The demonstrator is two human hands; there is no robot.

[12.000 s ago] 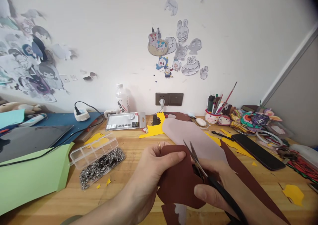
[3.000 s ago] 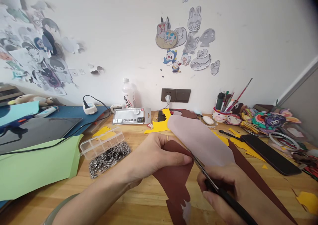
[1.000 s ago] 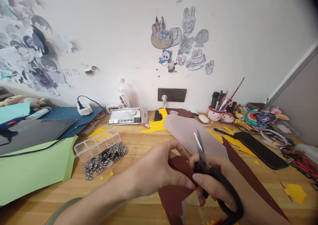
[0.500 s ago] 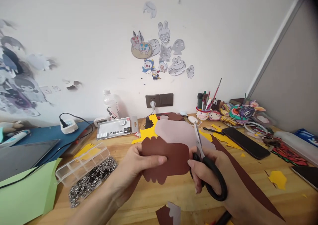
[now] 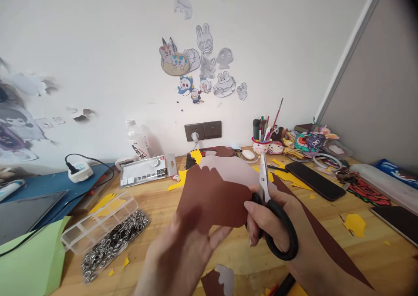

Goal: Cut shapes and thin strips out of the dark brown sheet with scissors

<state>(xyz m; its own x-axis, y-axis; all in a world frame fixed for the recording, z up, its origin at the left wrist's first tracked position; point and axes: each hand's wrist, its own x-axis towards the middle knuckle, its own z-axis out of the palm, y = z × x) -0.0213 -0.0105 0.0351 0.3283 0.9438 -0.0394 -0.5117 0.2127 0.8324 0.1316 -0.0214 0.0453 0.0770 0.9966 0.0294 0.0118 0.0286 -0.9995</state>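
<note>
Left hand point(image 5: 184, 248) has uncurled beneath the brown cutout point(image 5: 225, 202); right hand point(image 5: 278, 231) grips cutout and scissors point(image 5: 263, 180); clear case point(image 5: 98, 227) contains metal rings point(image 5: 114, 243).

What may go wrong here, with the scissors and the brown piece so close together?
The scissors stand blades up in the right hand, right beside the brown piece; a careless turn might nick its edge. The open box of metal rings lies near the left hand, so a sideways bump could spill them.
</note>
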